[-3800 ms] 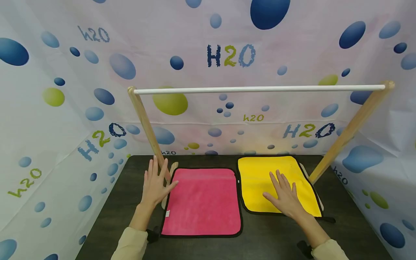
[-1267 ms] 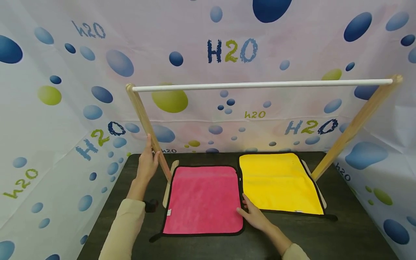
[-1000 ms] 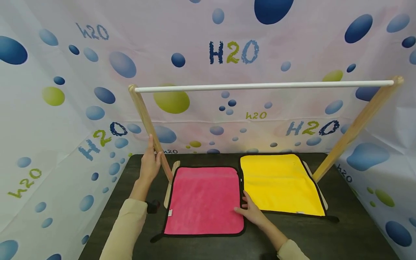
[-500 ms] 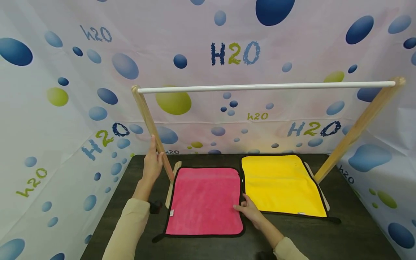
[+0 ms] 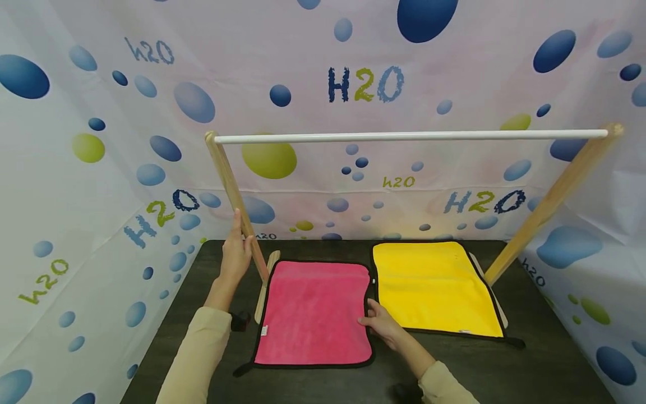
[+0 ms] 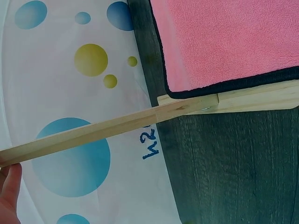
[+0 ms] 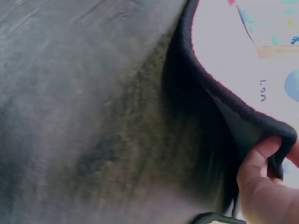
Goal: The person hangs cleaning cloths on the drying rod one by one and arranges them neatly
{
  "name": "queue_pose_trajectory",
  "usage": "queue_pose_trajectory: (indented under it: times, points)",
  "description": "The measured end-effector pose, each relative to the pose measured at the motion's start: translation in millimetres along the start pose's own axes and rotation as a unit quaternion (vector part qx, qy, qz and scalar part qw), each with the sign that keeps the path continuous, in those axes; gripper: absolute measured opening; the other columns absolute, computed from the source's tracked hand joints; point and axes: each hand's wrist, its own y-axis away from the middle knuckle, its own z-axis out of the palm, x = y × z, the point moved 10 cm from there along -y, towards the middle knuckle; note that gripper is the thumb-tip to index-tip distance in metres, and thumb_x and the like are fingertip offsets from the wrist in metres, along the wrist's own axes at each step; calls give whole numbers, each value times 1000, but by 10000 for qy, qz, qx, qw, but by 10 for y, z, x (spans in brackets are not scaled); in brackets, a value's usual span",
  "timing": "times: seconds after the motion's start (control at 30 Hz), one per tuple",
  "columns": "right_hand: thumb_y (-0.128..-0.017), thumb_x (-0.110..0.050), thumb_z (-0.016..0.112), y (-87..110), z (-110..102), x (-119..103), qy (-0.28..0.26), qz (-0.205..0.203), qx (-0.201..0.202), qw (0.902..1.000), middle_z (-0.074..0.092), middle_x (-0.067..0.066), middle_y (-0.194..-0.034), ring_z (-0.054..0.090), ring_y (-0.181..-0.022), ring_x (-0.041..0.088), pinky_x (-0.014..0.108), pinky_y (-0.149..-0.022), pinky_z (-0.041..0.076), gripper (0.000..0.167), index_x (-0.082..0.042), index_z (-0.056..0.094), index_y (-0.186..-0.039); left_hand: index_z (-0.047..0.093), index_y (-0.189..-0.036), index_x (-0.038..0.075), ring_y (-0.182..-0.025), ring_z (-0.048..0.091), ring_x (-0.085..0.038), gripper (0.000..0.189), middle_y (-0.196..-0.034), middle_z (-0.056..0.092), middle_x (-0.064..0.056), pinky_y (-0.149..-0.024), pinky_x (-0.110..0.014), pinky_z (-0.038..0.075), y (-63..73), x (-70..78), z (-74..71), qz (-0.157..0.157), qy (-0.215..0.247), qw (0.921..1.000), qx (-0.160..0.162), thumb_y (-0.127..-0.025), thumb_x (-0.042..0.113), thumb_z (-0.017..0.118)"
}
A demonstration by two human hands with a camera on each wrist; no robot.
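A pink towel with black edging lies on the dark table, its right edge drawn in and raised. My right hand pinches that edge between thumb and fingers; the right wrist view shows the black trim curling up off the table. My left hand holds the left wooden post of a rack at about mid-height, index finger pointing up along it. In the left wrist view only a bit of that hand shows, against the post's lower edge.
A yellow towel with black edging lies to the right, by the right wooden post. A white bar joins the post tops. Wooden feet stand on the table. Bubble-printed sheeting encloses the back and sides.
My left hand has gone from beside the pink towel up to the post. My right hand has left the yellow towel, taken the pink towel's right edge and drawn it slightly left and up.
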Motion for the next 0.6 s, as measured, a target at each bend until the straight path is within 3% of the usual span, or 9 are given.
queue_pose_trajectory:
  times: [0.27, 0.37, 0.6]
  points:
    - [-88, -15, 58, 79, 156, -292, 64, -465, -448, 9979, 34, 32, -136, 35, -124, 45, 62, -100, 24, 74, 7, 13, -143, 7, -148, 20, -94, 55, -48, 81, -123, 45, -36, -69, -54, 49, 14, 21, -30, -34, -50, 10000, 12, -87, -4, 54]
    - [-89, -16, 58, 97, 196, -445, 132, -682, -585, 9959, 26, 31, -141, 26, -128, 47, 61, -101, 24, 74, 5, 14, -143, 6, -148, 20, -94, 55, -49, 81, -124, 44, -36, -69, -54, 48, 12, 24, -31, 12, -23, 10000, 27, -87, -4, 54]
    - [-91, -17, 55, 175, 293, -835, 319, -1286, -1149, 9845, 22, 27, -145, 28, -130, 42, 52, -101, 32, 72, 3, 11, -144, 4, -148, 22, -98, 53, -50, 83, -126, 42, -36, -69, -55, 49, 7, 29, -14, 50, 36, 9999, 85, -87, -6, 54]
